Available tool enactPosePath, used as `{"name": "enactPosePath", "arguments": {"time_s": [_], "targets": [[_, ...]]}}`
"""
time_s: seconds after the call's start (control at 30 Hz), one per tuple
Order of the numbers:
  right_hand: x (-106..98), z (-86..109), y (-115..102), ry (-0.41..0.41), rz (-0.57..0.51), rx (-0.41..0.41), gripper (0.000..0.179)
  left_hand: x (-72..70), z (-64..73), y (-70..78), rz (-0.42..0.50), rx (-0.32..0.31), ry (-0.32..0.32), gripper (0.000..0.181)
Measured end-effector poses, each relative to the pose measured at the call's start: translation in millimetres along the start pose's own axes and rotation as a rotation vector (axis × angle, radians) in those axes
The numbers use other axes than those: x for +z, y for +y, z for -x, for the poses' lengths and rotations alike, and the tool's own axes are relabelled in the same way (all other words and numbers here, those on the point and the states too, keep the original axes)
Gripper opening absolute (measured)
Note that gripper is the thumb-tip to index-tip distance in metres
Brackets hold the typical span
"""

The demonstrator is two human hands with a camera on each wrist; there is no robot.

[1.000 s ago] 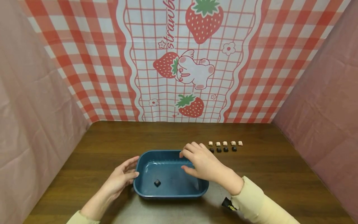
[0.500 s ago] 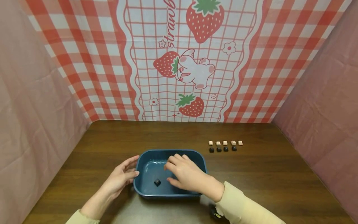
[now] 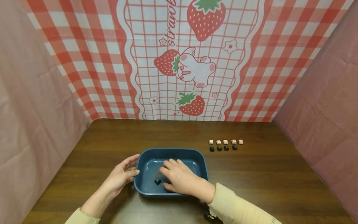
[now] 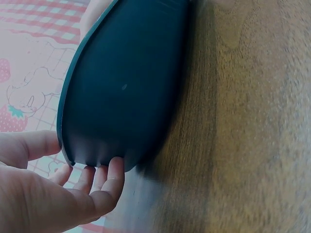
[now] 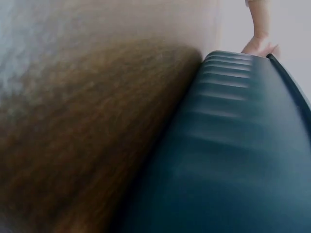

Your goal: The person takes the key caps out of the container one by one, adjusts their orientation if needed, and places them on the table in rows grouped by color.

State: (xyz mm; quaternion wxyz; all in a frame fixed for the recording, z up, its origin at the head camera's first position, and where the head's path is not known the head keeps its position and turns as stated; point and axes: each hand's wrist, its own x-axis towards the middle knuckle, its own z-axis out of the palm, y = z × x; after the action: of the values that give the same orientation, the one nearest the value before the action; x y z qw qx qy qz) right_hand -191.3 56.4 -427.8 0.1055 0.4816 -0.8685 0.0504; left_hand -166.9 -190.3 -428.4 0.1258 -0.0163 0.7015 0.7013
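Observation:
A dark blue plastic basin (image 3: 193, 150) stands on the wooden table. At its left end my left hand (image 3: 119, 176) holds the wall, thumb at the rim and fingers against the outside; the left wrist view shows these fingers (image 4: 115, 177) on the outer wall. Inside lies one black keycap (image 3: 158, 181), tilted to a diamond. My right hand (image 3: 181, 179) reaches into the basin just right of that keycap, thumb and fingers parted and apart from it. The right wrist view shows the basin's outer side (image 5: 233, 145) but not the right hand's fingers.
Right of the basin, several cream keycaps (image 3: 225, 142) form a row, with several black keycaps (image 3: 226, 148) in a row before them. A strawberry-print cloth (image 3: 181, 77) hangs behind the table, pink cloths (image 3: 321, 81) at both sides.
My right hand has moved left and down, from over the basin's right end to beside the black keycap. The left hand stays on the basin's left end.

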Motion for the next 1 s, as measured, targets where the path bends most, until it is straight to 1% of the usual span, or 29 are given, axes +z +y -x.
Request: {"name": "enactPosePath", "arguments": {"time_s": [0.17, 0.3, 0.43, 0.53, 0.7, 0.8, 1.0], "targets": [[3, -0.7, 1, -0.062, 0.008, -0.013, 0.041, 0.2, -0.6, -0.2, 0.002, 0.002, 0.001, 0.062], [6, -1.7, 3, -0.115, 0.011, -0.047, 0.048, 0.1, -0.8, -1.0, 0.002, 0.002, 0.000, 0.062], [8, -3.0, 2, -0.142, 0.009, -0.086, 0.047, -0.2, -0.5, -1.8, -0.001, 0.004, -0.004, 0.062], [8, -2.8, 2, -0.137, 0.009, -0.098, 0.038, -0.4, -0.5, -2.2, -0.002, 0.004, -0.007, 0.062], [9, -1.8, 1, -0.128, 0.040, -0.088, 0.021, -0.1, -1.3, -2.7, -0.003, 0.000, 0.002, 0.062], [10, -1.4, 0, -0.128, 0.057, -0.084, 0.017, 0.2, -1.9, -2.5, -0.003, -0.007, 0.012, 0.062], [10, 0.0, 2, -0.093, 0.068, -0.094, 0.016, -0.8, 0.3, -1.9, 0.005, 0.018, -0.023, 0.062]]}}
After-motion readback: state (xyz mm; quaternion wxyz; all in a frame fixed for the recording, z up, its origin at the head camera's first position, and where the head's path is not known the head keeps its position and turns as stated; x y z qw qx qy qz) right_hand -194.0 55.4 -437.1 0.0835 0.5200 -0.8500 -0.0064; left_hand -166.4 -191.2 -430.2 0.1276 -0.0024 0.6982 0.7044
